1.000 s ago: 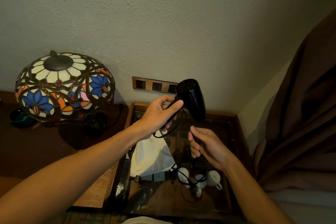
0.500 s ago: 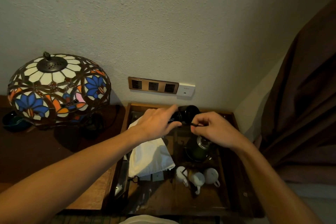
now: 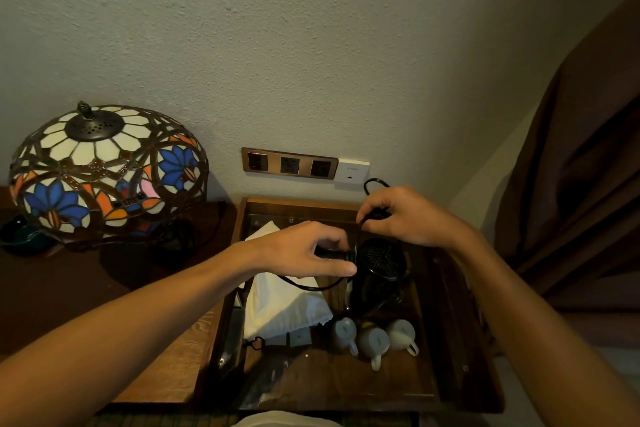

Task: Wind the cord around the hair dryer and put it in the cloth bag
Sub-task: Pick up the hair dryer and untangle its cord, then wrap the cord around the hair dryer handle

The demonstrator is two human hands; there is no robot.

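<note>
So the left hand (image 3: pixel 304 253) is clenched on the handle of the hair dryer (image 3: pixel 379 258), keeping it level over the wooden tray (image 3: pixel 460 340) so the body stays put while the cord (image 3: pixel 313 284) goes round; the right hand (image 3: pixel 405 217) has its fingers (image 3: pixel 372 210) pinched on the cord just above the dryer, a loop poking up behind it, probably to keep tension on the wrap; a slack bit sags under the left hand; the cloth bag (image 3: pixel 277 308) lies flat right beneath, nearby for the drop-in; I'd say winding is only partway, bagging not started; three small cups (image 3: pixel 375 340) sit near the bag.
</note>
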